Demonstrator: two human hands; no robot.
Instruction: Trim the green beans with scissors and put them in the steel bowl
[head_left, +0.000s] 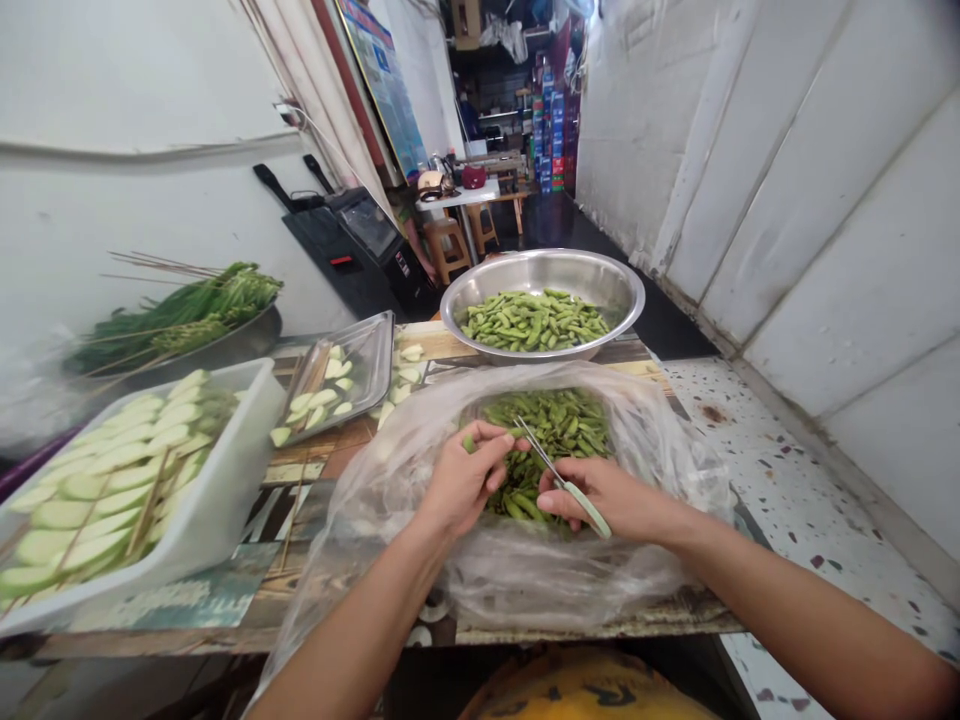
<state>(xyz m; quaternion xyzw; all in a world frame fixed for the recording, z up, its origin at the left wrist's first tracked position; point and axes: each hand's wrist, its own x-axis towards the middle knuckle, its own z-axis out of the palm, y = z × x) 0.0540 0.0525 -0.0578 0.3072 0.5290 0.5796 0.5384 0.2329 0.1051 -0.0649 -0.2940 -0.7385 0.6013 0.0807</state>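
Observation:
My left hand [466,473] pinches a green bean pod [470,441] over a clear plastic bag [675,470] full of green pods [559,420]. My right hand [600,497] grips a pair of scissors [559,474] with pale green handles, the blades pointing up-left toward the pod. Both hands hover just above the pile in the bag. Behind the bag stands a steel bowl [622,278] holding more green pods [534,318].
A white tub [247,420] of skewered pale green slices sits at left. A metal tray [375,345] with more slices lies behind it, and a dark pan of green stalks [180,310] stands farther left. A white wall runs along the right; an aisle with stools lies ahead.

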